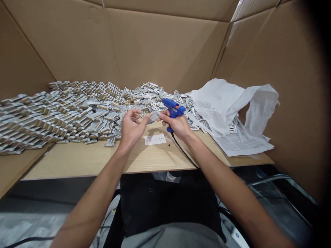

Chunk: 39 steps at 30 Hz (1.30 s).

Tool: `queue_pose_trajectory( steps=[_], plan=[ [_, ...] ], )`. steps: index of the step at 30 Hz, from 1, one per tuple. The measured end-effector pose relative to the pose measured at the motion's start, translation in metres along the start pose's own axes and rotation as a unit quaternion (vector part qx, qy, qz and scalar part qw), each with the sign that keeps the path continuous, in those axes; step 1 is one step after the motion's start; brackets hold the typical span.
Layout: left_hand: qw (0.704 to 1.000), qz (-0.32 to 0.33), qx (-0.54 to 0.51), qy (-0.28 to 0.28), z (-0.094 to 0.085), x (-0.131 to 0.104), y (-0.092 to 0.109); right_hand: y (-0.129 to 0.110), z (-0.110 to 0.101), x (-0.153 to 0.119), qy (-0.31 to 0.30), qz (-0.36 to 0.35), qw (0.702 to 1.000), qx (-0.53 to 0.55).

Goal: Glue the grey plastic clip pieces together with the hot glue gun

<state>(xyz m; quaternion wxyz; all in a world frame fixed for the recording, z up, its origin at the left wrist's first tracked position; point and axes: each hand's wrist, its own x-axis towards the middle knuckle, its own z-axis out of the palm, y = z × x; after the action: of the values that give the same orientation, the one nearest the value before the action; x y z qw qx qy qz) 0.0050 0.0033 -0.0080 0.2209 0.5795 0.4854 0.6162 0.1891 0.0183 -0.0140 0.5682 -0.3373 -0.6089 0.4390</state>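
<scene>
My right hand [179, 124] is closed around a blue hot glue gun [173, 107], whose black cord drops toward the table's front edge. Between my two hands is a small grey-and-white flat cut-out piece [154, 116]. The thumb and fingers of my left hand [133, 127] pinch its left end, and my right fingertips touch its right end. Just below lies a white paper slip [155, 139] with handwriting on it. Behind my hands spreads a loose heap of similar pieces [148, 93]. What shows on the piece's underside is hidden.
Stacked rows of such pieces [59, 113] cover the left of the wooden table [85, 160]. Crumpled white paper [217, 100] lies over printed sheets [240, 144] at the right. Tall cardboard walls [165, 48] enclose the back and sides.
</scene>
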Motion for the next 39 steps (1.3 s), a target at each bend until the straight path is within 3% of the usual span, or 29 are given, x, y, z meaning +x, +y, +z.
queue_pose_trajectory(
  steps=[1,3,7,9,16,23,26,29,34,36,39],
  plan=[
    [1.0,0.01,0.009,0.027,-0.001,0.0,0.0,-0.001,-0.001,0.0,0.014,-0.01,1.0,-0.011],
    [1.0,-0.006,0.009,0.006,-0.002,-0.001,0.001,-0.002,-0.002,0.0,0.034,-0.025,0.999,-0.028],
    [0.975,-0.142,-0.036,-0.168,-0.003,-0.007,0.008,-0.006,-0.001,-0.001,0.038,-0.034,0.996,-0.076],
    [0.958,-0.184,-0.079,-0.205,-0.002,-0.008,0.01,-0.006,0.001,-0.003,0.034,-0.038,0.993,-0.108],
    [0.916,-0.253,-0.206,-0.233,-0.001,-0.001,0.004,-0.004,0.013,-0.014,0.071,-0.125,0.975,-0.167],
    [0.891,-0.279,-0.287,-0.215,-0.002,0.0,0.004,-0.012,0.011,-0.024,0.023,-0.14,0.967,-0.211],
    [0.905,-0.246,-0.286,-0.195,-0.001,0.001,0.003,-0.012,0.012,-0.024,0.008,-0.145,0.966,-0.214],
    [0.941,-0.174,-0.244,-0.156,-0.003,0.002,-0.001,-0.008,0.014,-0.02,0.034,-0.145,0.97,-0.194],
    [0.997,-0.063,-0.031,-0.038,-0.019,0.012,-0.006,-0.002,0.008,-0.011,0.103,-0.108,0.978,-0.144],
    [0.995,0.001,0.095,0.008,-0.031,0.018,-0.006,-0.002,0.005,-0.008,0.116,-0.1,0.978,-0.14],
    [0.955,0.087,0.275,0.062,-0.049,0.026,-0.004,-0.001,0.003,-0.007,0.127,-0.11,0.975,-0.149]
  ],
)
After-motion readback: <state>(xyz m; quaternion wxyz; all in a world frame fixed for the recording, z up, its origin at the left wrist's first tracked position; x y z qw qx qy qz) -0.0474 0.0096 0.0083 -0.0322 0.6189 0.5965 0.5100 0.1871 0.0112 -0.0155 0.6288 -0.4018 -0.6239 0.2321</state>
